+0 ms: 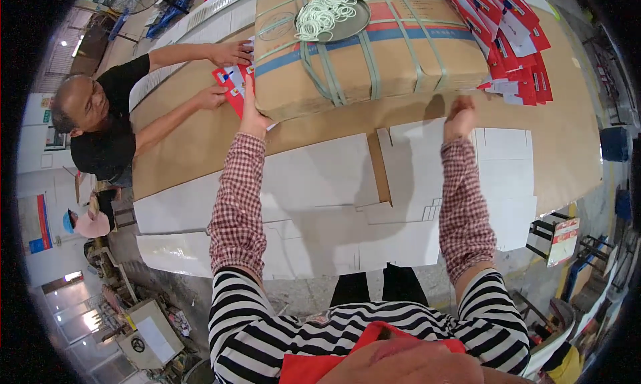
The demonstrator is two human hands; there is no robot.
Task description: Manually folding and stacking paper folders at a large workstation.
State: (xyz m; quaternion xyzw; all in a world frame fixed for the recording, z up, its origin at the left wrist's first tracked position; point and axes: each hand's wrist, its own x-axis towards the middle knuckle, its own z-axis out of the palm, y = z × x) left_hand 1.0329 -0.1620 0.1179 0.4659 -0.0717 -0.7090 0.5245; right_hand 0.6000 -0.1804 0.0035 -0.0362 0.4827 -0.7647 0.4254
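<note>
My left hand (251,113) reaches forward, fingers straight, touching the near left side of a big brown paper-wrapped bundle (374,53) bound with green straps. My right hand (461,117) rests on the table just below the bundle's near right edge, fingers curled down, with nothing visibly in it. A round metal dish (357,25) of pale rubber bands (324,13) sits on top of the bundle. Flat white die-cut card sheets (320,183) lie under my forearms.
A co-worker in black at the left has both hands (230,53) on a red and white card (234,83) beside the bundle. A stack of red and white cards (514,30) lies at the far right. The brown table (561,137) ends at right; machinery stands below left.
</note>
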